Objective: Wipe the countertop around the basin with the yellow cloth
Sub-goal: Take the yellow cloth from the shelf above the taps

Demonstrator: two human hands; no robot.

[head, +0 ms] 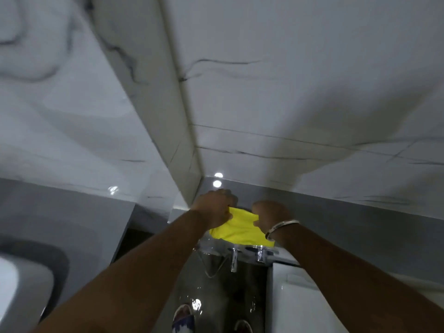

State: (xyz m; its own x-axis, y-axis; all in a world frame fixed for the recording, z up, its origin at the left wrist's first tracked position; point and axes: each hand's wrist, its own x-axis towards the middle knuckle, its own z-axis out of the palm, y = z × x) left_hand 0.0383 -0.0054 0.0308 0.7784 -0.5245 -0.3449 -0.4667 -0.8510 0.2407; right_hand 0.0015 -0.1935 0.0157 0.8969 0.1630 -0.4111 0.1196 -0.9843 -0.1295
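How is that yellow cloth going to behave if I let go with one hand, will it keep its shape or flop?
Probably flop: the yellow cloth sags and creases between the left hand and right hand, so it looks soft. It seems light, since each grip bunches an edge without visible strain. Released on one side, it would likely hang from the other hand.

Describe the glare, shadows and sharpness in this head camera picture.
Head view: soft overall, wide-angle bending at the edges; ceiling-light glare dots on the grey ledge and wet floor; broad shadows across the marble wall; the yellow cloth is the clearest colour.
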